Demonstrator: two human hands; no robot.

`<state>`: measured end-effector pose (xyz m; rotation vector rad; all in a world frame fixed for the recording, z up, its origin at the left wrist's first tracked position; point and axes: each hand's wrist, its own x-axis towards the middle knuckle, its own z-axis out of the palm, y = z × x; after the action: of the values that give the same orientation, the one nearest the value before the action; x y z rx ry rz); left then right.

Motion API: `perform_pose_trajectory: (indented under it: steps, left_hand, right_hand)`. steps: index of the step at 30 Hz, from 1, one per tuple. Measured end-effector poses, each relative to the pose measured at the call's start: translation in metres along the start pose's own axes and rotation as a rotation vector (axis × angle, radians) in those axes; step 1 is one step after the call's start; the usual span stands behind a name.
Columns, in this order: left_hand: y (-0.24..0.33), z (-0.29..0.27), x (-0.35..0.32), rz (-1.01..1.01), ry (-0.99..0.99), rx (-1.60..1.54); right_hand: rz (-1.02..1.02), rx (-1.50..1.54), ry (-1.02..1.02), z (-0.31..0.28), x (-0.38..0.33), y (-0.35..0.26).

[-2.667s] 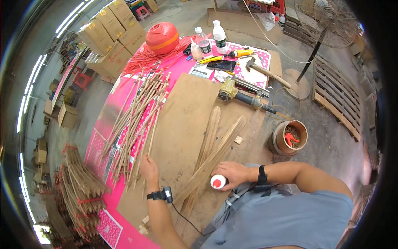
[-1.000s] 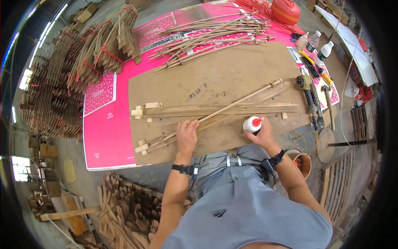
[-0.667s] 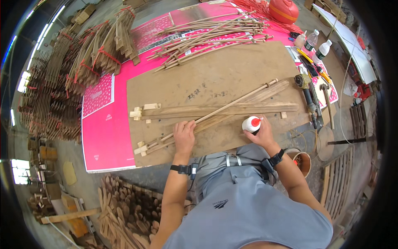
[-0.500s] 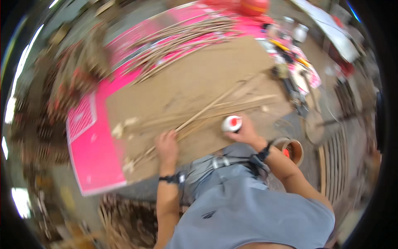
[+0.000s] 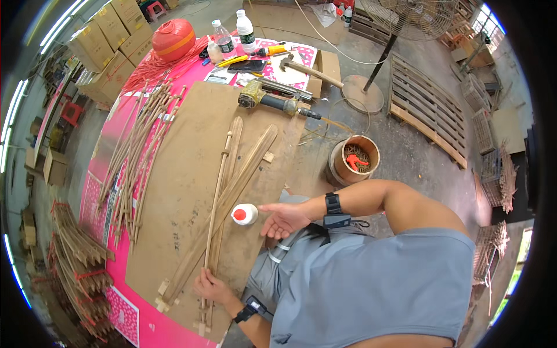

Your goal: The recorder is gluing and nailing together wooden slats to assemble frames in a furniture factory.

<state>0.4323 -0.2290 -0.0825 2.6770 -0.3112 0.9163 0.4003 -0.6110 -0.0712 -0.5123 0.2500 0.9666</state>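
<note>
My left hand (image 5: 212,288) is closed around the near end of a thin wooden rod (image 5: 216,200) with small knobs. The rod lies over flat wooden slats (image 5: 246,165) with pointed ends, on a brown cardboard sheet (image 5: 165,232). My right hand (image 5: 285,220) is empty, palm up with its fingers apart. Just left of its fingertips stands a white bottle (image 5: 248,213) with a red cap. Small wooden blocks (image 5: 268,157) sit by the slats' ends.
Many knobbed rods (image 5: 148,151) lie on the pink table cover at left. Farther off are a power tool (image 5: 272,103), a hammer (image 5: 316,71) and a ball of red twine (image 5: 173,40). A bucket (image 5: 371,152) of small metal pieces and a standing fan (image 5: 371,93) are at right.
My right hand has let go of the white bottle and opened beside it. The view has turned, so the table now runs up and down the picture. My left hand stays at the rod.
</note>
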Motion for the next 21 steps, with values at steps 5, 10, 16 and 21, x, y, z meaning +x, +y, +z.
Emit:
perform_pose_trajectory:
  steps: [5,10,16,21]
  left_hand:
    - [0.009,-0.004,-0.002,-0.077,-0.040,-0.021]
    - [0.013,-0.007,0.000,-0.090,-0.058,-0.026]
    - [0.011,-0.007,-0.002,-0.040,-0.040,-0.044]
    - [0.009,-0.004,-0.008,-0.091,-0.086,-0.103]
  right_hand:
    - [0.026,0.392,-0.073,0.027,0.027,0.004]
    - [-0.191,0.579,-0.048,0.033,0.051,0.008]
    - [-0.249,0.482,0.023,0.034,0.047,-0.008]
    - [-0.957,-0.063,0.357,0.027,-0.012,-0.087]
